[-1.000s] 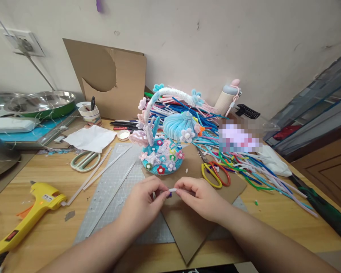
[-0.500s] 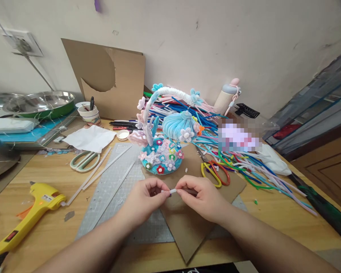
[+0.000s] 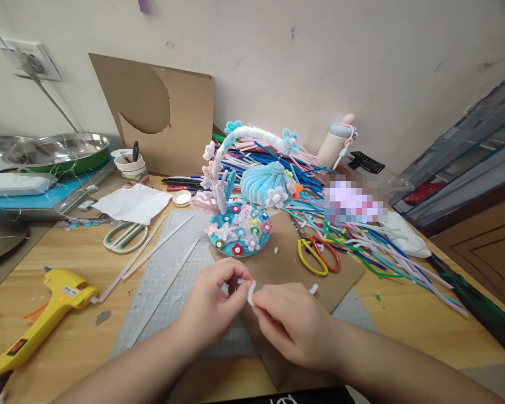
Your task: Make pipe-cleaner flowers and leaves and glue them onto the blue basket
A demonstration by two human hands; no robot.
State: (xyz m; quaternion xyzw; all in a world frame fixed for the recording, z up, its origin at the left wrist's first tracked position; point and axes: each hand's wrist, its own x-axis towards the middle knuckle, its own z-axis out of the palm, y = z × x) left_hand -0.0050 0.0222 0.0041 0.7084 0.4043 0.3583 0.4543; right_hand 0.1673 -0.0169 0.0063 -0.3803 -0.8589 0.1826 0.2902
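Observation:
A short white pipe cleaner (image 3: 251,293) is pinched between my two hands, bent between the fingertips. My left hand (image 3: 216,297) grips one part with thumb and forefinger, and a white bit pokes out beside that thumb. My right hand (image 3: 297,320) holds the lower part in closed fingers; a white tip shows past its far side. Just beyond the hands stands a blue fuzzy lamp-like craft piece, its round base (image 3: 238,235) dotted with small flowers. From its white-wrapped arch hangs a pleated blue shade (image 3: 265,184).
A yellow glue gun (image 3: 63,308) lies at left, near green-handled scissors (image 3: 126,238). Yellow-and-orange scissors (image 3: 313,255) rest on brown cardboard (image 3: 340,280) over a grey cutting mat (image 3: 155,286). Many coloured pipe cleaners (image 3: 387,261) spread at right, and a bottle (image 3: 336,143) stands behind.
The white pipe cleaner has gone from nearly straight to bent. My right hand has turned and moved slightly down, its fingers curling more; my left hand stays nearly in place.

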